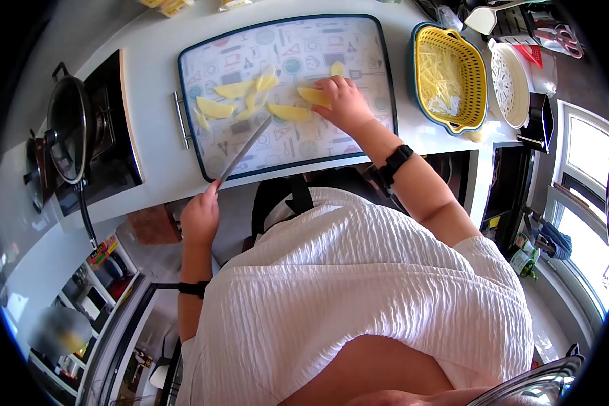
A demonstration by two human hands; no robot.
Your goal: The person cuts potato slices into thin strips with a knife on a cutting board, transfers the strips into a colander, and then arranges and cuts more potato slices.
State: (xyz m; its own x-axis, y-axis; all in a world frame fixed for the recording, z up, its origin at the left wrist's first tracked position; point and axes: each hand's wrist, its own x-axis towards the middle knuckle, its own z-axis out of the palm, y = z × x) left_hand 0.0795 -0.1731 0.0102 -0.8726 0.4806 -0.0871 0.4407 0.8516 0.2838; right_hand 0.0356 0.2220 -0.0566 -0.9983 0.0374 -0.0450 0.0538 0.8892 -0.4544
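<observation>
My left hand (pixel 201 215) is closed around the handle of a knife (pixel 245 150), whose blade slants up over the front edge of a patterned cutting board (pixel 345 40). The knife tip lies near the potato pieces. On the board, my right hand (pixel 344 103) grips a yellow potato piece (pixel 314 97) with its fingers. A long potato wedge (pixel 289 111) sits just left of that hand. More potato pieces (pixel 215 107) are scattered to the left, some overlapping. One small piece (pixel 337 68) rests above my right fingers.
Right of the board, a yellow basket (pixel 481 81) inside a blue one holds thin pale strips (pixel 440 68). A white colander (pixel 511 84) stands beyond it. At the left are a lidded pan (pixel 70 128) and a black stove (pixel 115 155). A metal handle (pixel 181 120) borders the board's left side.
</observation>
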